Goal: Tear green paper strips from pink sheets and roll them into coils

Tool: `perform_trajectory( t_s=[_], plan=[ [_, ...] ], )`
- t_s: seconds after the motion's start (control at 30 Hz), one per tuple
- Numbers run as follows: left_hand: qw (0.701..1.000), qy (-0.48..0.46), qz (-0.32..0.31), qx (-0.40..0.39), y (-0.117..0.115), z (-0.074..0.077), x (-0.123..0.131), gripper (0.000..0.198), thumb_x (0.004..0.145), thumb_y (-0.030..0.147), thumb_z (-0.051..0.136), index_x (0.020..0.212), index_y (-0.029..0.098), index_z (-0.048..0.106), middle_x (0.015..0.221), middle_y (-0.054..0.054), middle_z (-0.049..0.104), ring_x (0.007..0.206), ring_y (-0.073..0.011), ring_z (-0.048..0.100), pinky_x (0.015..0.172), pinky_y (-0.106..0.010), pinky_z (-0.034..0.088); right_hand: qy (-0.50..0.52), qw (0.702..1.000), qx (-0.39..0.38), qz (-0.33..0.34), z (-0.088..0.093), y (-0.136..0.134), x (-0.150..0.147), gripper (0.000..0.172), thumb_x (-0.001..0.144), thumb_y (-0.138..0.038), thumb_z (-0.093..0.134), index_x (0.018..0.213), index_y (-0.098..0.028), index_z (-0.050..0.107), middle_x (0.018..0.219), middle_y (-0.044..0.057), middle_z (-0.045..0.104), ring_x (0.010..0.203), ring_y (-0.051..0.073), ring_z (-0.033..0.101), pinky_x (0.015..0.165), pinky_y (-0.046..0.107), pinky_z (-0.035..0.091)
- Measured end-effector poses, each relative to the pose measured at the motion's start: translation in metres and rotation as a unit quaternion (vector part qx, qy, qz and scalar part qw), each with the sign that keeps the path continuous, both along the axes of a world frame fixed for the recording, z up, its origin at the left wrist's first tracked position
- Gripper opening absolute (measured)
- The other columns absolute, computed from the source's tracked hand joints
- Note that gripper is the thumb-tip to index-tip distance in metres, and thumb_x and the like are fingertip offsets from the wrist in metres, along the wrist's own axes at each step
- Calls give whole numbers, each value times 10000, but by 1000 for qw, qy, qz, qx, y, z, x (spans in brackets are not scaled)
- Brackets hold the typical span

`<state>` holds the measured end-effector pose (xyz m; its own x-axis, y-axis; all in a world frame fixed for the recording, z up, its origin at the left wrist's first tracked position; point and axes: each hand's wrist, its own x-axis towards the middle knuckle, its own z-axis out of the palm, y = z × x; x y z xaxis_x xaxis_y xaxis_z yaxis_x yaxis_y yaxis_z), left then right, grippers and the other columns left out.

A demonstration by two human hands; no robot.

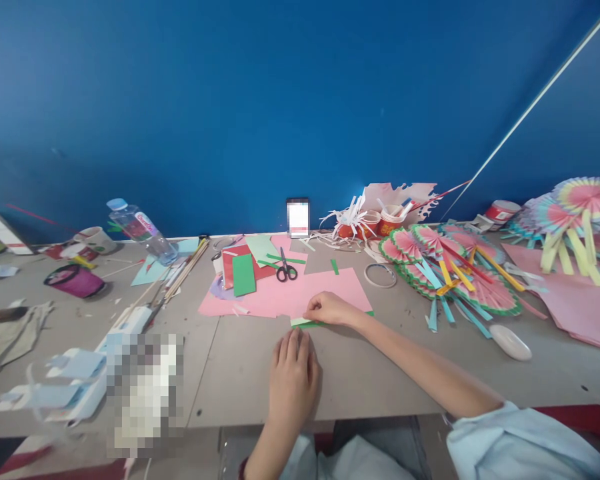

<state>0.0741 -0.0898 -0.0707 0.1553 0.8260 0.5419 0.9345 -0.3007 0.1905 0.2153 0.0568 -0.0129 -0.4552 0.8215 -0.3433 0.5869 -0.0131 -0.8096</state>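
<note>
My right hand (331, 309) rests on the near edge of a pink paper sheet (330, 287). Its thumb and fingers are pinched together at a green paper strip (305, 325), which has a paler top and lies along that edge. Part of the strip is hidden beneath the hand. My left hand (294, 373) lies palm down on the table, fingers stretched out, their tips just short of the strip. Beyond the hands, black-handled scissors (287, 270) lie partly on the pink sheet. A green paper piece (244, 275) is left of them.
Folded paper fans (450, 267) and a white oval object (511, 342) lie to the right. A tape roll (380, 275) sits nearer the middle. At the back stands a phone (299, 218). On the left are a tilted plastic bottle (143, 230) and a power strip (125, 333).
</note>
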Motion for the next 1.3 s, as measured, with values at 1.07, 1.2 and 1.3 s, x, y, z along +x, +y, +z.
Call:
perform_trajectory(
  t_s=[1.07, 1.2, 1.3],
  plan=[
    [1000, 11, 29, -4, 1, -5, -2, 399, 940, 148, 492, 1306, 134, 650, 1370, -153, 680, 1240, -320, 615, 998, -482, 515, -92, 994, 51, 35, 10, -3, -4, 122, 777, -240, 715, 687, -160, 736, 708, 6, 714, 710, 143, 596, 628, 227, 384],
    [999, 14, 27, -9, 1, -5, -3, 384, 944, 149, 492, 1289, 128, 657, 1359, -155, 685, 1227, -324, 620, 989, -485, 523, -103, 993, 49, 42, 11, -3, -4, 125, 791, -239, 710, 709, -152, 747, 728, 12, 723, 712, 142, 596, 624, 227, 383],
    [999, 14, 27, -14, 0, -4, -3, 373, 946, 149, 497, 1280, 124, 660, 1354, -157, 687, 1223, -324, 617, 986, -480, 526, -106, 992, 52, 46, 11, -3, -4, 136, 799, -243, 705, 710, -151, 750, 730, 14, 728, 720, 143, 601, 630, 228, 386]
  ],
)
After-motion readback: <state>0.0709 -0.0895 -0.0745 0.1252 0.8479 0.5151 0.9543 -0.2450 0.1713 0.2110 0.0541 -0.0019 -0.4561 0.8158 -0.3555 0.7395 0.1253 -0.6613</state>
